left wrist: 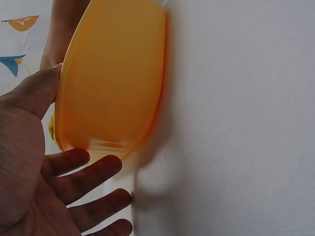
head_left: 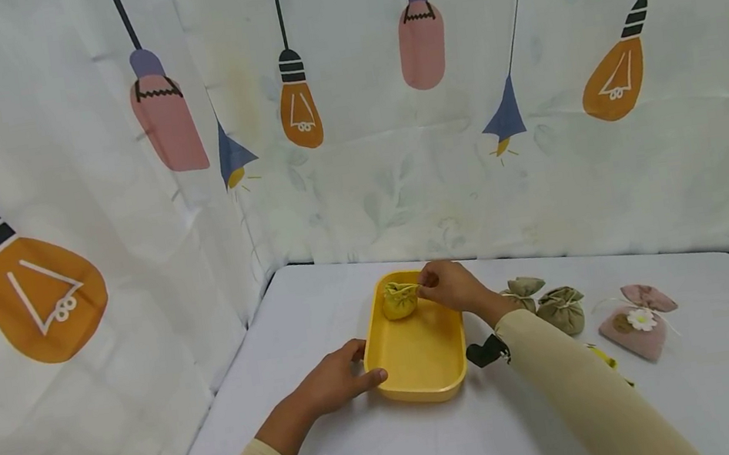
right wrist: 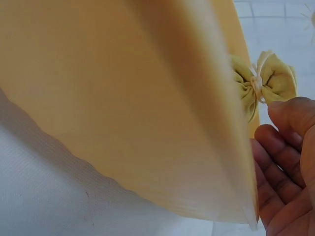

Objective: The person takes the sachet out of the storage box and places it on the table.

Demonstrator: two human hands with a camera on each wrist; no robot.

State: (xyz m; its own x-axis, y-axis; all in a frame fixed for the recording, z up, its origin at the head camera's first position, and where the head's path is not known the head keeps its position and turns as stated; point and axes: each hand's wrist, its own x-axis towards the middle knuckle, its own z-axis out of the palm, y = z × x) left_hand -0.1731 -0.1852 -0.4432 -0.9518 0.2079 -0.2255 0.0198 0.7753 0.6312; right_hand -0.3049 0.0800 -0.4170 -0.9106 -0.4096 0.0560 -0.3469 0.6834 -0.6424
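Near the far end of a yellow plastic tray [head_left: 421,355] sits a small yellow drawstring pouch [head_left: 400,302]. My right hand [head_left: 453,286] reaches over the tray's right rim and pinches the pouch's string. In the right wrist view, the thumb lies against the gathered neck of the pouch [right wrist: 278,81], and the tray wall hides its lower part. My left hand [head_left: 340,377] is at the tray's left side, its thumb on the rim. The left wrist view shows its fingers [left wrist: 93,179] spread and extended beside the tray wall [left wrist: 113,73].
Right of the tray, two olive-green pouches [head_left: 561,310] stand partly behind my right forearm. A pink pouch [head_left: 635,336] with a white flower lies farther right. Something yellow [head_left: 602,356] shows past the right sleeve. A patterned curtain [head_left: 368,203] hangs behind the white table [head_left: 305,306].
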